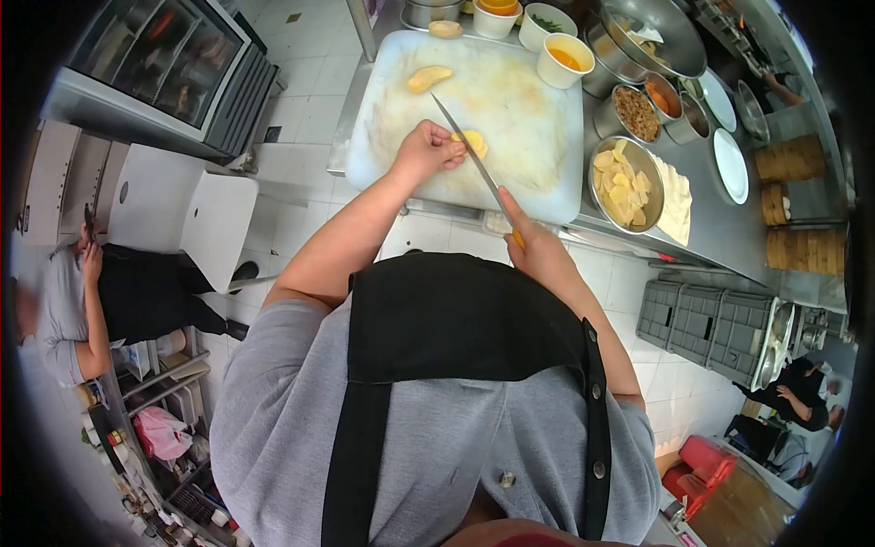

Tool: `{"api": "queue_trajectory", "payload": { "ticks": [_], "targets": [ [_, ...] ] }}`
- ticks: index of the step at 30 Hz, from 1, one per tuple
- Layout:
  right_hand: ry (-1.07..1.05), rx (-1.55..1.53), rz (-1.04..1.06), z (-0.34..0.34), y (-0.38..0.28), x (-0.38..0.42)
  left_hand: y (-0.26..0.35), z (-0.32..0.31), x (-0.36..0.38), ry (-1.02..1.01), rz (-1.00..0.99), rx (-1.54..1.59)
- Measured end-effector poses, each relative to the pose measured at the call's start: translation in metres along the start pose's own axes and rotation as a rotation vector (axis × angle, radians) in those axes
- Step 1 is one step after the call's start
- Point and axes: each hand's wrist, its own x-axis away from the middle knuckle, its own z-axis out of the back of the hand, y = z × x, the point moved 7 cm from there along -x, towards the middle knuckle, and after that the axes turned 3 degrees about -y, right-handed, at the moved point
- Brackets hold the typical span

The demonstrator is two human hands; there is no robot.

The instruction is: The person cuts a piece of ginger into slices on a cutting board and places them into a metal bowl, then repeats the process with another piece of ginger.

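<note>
Yellow food (476, 142) is pinched by the left hand (427, 150) on the white cutting board (524, 118); the knife (479, 168) is gripped in the closed right hand (538, 242).

Crates (702, 324) (gray), pink bag (162, 433), glass-door fridge (150, 55)

We look down on a floor (305, 173) of pale square tiles with dark joints, evenly lit. To the left we see a glass-fronted cabinet (150, 59), a white chair (219, 217) and, lower down, crowded metal shelving (164, 376). On our right, a steel counter (725, 239) runs past stacked grey crates (697, 326), with red chairs (700, 465) beside a brown tabletop (747, 497) near the bottom corner.
</note>
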Motion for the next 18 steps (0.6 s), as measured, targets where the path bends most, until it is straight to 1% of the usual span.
{"api": "queue_trajectory", "payload": {
  "ticks": [3, 8, 15, 18],
  "targets": [
    [-0.061, -0.002, -0.052, 0.001, -0.006, -0.014, 0.001, 0.0, 0.0, 0.003, -0.001, -0.029],
    [-0.059, 0.055, -0.061, -0.003, -0.005, -0.031, 0.001, 0.001, 0.001, 0.006, -0.002, -0.019],
    [-0.073, 0.07, -0.068, -0.004, -0.005, -0.022, -0.001, 0.002, 0.001, 0.005, -0.017, -0.021],
    [-0.095, 0.015, -0.069, -0.008, 0.007, -0.007, -0.007, 0.003, -0.004, -0.013, -0.024, 0.015]
  ]
}}
